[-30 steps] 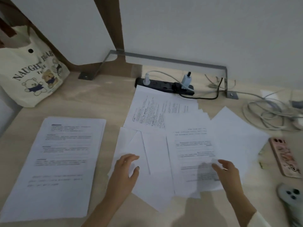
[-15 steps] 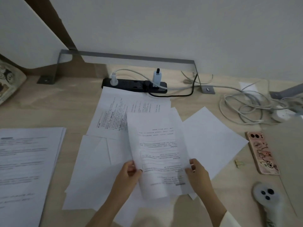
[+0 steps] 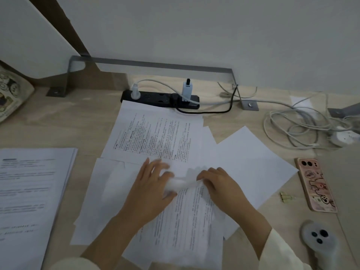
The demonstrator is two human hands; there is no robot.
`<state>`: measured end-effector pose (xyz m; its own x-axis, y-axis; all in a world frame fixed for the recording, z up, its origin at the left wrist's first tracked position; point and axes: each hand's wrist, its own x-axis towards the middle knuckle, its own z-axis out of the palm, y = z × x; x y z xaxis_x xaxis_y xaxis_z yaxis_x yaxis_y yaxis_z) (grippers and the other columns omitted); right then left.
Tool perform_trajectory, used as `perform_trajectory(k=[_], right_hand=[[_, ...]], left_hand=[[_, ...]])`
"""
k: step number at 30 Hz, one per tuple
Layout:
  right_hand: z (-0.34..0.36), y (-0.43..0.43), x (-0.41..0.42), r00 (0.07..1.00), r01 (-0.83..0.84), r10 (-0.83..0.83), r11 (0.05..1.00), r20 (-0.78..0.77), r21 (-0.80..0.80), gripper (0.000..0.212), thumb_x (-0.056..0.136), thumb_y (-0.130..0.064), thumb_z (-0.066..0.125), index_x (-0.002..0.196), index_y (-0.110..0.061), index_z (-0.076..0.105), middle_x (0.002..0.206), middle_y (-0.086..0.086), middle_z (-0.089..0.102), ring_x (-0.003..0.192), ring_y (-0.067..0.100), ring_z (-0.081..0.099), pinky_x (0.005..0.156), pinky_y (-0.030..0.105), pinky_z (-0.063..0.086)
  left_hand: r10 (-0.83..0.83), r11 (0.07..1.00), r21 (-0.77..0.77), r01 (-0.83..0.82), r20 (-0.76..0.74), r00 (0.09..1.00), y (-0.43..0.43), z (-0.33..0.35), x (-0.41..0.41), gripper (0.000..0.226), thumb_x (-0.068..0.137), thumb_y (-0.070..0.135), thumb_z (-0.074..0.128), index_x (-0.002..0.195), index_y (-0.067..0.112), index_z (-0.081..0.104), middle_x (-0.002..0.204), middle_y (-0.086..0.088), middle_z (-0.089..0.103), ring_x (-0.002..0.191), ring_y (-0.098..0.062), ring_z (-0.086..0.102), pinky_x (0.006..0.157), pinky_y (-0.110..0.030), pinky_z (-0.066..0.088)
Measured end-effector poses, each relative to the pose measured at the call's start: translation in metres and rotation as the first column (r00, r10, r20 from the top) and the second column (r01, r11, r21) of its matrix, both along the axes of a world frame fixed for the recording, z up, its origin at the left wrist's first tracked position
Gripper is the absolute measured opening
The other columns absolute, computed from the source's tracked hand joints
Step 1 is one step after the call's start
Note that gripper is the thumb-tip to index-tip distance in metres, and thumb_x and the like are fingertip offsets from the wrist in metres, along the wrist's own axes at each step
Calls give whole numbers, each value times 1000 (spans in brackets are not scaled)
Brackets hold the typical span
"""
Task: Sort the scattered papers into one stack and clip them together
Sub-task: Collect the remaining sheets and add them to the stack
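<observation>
Loose white papers lie scattered in the middle of the desk: a printed sheet (image 3: 155,133) at the back, a blank sheet (image 3: 253,162) to the right and blank sheets (image 3: 109,191) to the left. My left hand (image 3: 152,190) and my right hand (image 3: 220,188) both hold the far edge of another printed sheet (image 3: 185,225), which lies over the front papers. That edge is curled and blurred between the hands. A neat stack of printed papers (image 3: 29,191) lies at the far left. A small gold binder clip (image 3: 285,197) rests on the desk right of the papers.
A pink phone (image 3: 315,184) and a grey controller (image 3: 317,240) lie at the right. A black power strip (image 3: 159,98) with plugs sits at the back, with coiled white cables (image 3: 302,129) to its right. A printed tote bag (image 3: 11,94) leans at the far left.
A second ago both hands rested on the scattered papers. They then lifted one printed sheet upright, and now it lies lower and nearer me with its far edge bent between the hands.
</observation>
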<state>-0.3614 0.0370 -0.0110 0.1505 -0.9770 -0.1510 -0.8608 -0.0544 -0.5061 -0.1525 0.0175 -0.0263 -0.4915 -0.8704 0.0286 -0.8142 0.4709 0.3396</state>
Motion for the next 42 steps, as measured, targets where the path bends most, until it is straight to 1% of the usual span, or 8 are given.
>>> perform_trajectory(k=[4,8,14,18,24,28,32,42], right_hand=[[-7,1,-2,976,209,-205,976,72,-54,25,93,-13,46,116,-16,57,112,2,61,104,18,51,82,23,40],[-21,7,-17,935,355,-354,933,-27,54,35,94,-17,45,128,-16,47,131,4,52,119,21,48,91,26,41],[-29,-11,4,978,172,-167,984,-122,34,47,93,-22,48,138,-13,37,148,5,35,132,22,39,107,28,33],[-32,-37,28,967,-37,58,996,-250,87,57,94,-23,45,144,-9,22,155,9,18,140,24,25,112,29,24],[-40,-49,54,824,-160,186,982,-535,95,35,86,-8,51,120,-6,44,113,15,53,93,25,62,70,29,52],[-37,-51,58,757,-236,188,972,-626,6,41,44,-7,85,78,-6,63,61,11,59,38,19,56,30,23,40],[-35,-54,57,881,-66,64,998,-470,12,20,92,-14,40,107,-4,49,94,14,63,72,29,62,56,31,43],[-10,-31,80,986,142,-146,988,-74,-58,14,97,-19,39,84,-12,39,53,-1,41,49,21,42,46,29,28]], left_hand=[[214,913,355,-202,6,977,11,-2,8,15,92,41,44,84,28,45,73,14,54,66,-7,54,53,-18,35],[523,708,587,-392,-62,850,21,-14,37,17,90,40,50,92,24,54,79,6,65,70,-13,62,64,-31,50],[883,448,745,-495,-281,375,38,-20,76,15,90,21,55,96,9,62,86,-3,66,86,-28,63,66,-32,48],[926,377,742,-555,-323,198,60,-27,103,18,89,31,55,102,22,63,100,1,68,99,-26,63,86,-43,49],[906,332,739,-586,-424,-22,82,-18,121,35,95,18,44,130,21,50,124,5,54,116,-17,48,102,-34,34],[920,251,760,-600,-380,-97,95,-30,135,36,95,22,44,129,14,53,128,-5,57,119,-24,51,105,-44,36],[926,239,759,-605,-366,-92,102,-26,143,22,95,23,42,112,20,56,114,-4,59,109,-25,53,96,-42,41],[913,303,785,-541,-401,-71,100,-11,148,20,97,21,39,110,26,53,105,4,61,105,-24,56,96,-45,43]])
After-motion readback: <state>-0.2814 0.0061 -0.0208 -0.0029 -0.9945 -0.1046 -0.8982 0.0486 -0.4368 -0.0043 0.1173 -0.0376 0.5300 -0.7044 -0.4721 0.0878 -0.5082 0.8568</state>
